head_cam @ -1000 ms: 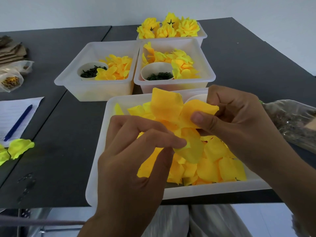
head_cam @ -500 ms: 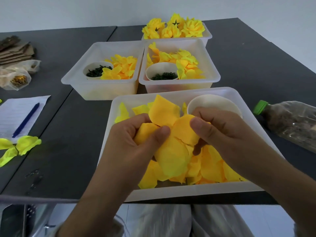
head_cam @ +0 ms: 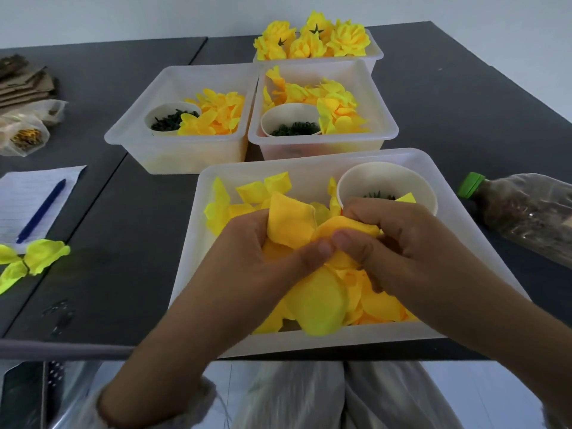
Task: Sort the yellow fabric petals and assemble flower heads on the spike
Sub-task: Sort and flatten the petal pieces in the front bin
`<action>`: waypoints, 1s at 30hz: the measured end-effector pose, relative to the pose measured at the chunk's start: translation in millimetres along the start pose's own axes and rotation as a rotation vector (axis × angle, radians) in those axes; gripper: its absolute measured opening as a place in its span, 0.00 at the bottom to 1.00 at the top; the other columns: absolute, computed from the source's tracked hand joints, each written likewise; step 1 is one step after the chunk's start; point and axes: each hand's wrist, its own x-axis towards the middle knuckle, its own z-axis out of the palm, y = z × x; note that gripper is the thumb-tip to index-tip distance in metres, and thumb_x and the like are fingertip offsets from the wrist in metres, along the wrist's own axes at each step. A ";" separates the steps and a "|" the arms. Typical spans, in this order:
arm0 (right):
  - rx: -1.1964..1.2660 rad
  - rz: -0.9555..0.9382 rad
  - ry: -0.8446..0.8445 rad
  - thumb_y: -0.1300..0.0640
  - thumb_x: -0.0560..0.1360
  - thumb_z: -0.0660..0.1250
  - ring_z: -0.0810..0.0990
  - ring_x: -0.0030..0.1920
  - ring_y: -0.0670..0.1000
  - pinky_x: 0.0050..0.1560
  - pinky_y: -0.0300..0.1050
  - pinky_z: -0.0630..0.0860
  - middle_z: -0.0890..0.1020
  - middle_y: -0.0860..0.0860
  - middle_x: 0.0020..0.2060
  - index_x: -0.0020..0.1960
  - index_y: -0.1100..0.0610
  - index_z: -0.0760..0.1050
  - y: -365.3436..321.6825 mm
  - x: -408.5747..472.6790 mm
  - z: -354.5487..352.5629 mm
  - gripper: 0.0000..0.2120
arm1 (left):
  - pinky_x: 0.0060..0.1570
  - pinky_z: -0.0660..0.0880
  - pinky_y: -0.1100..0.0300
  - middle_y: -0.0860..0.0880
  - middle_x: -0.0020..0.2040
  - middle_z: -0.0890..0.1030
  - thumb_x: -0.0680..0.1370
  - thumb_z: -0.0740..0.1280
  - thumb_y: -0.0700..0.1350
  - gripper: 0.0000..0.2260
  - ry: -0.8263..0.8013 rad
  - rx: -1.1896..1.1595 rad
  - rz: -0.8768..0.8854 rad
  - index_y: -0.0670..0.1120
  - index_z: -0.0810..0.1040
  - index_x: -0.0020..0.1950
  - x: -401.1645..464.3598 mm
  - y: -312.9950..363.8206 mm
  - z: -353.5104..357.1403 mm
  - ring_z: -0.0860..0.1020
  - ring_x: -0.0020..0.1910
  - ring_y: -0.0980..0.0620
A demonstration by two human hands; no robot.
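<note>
left hand (head_cam: 263, 258), right hand (head_cam: 399, 249), pinching soft rounded yellow fabric petals (head_cam: 291, 224), translucent plastic tray (head_cam: 483, 243)

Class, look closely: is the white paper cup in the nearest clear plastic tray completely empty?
No: the white paper cup in the nearest clear plastic tray holds small dark green pieces and a bit of yellow fabric petal.

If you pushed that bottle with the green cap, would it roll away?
Probably yes. The bottle lies on its side on the flat table, and its body looks round. It holds something dark and grainy, so it may feel heavy and roll sluggishly. The thin plastic looks crinkled, so it would likely dent when squeezed.
</note>
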 end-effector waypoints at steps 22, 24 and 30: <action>-0.331 -0.118 -0.011 0.40 0.78 0.53 0.70 0.27 0.51 0.28 0.52 0.67 0.70 0.50 0.24 0.33 0.55 0.72 -6.5 -5.8 9.3 0.24 | 0.29 0.77 0.65 0.55 0.34 0.83 0.71 0.66 0.51 0.07 0.189 0.189 0.169 0.50 0.80 0.37 -11.1 9.1 7.7 0.82 0.34 0.58; -0.244 -0.069 -0.028 0.40 0.79 0.55 0.71 0.28 0.52 0.30 0.54 0.69 0.71 0.51 0.25 0.34 0.57 0.73 -1.5 -3.5 11.8 0.24 | 0.30 0.78 0.62 0.53 0.35 0.83 0.71 0.67 0.52 0.09 0.164 0.182 0.178 0.48 0.82 0.39 -13.2 7.7 6.3 0.82 0.35 0.56; -0.057 -0.102 -0.133 0.42 0.79 0.56 0.69 0.28 0.48 0.28 0.46 0.67 0.71 0.51 0.26 0.37 0.57 0.74 -5.0 -3.8 11.1 0.22 | 0.33 0.75 0.72 0.57 0.36 0.84 0.71 0.67 0.49 0.05 0.127 0.110 0.192 0.51 0.82 0.40 -22.0 4.6 -0.5 0.83 0.37 0.60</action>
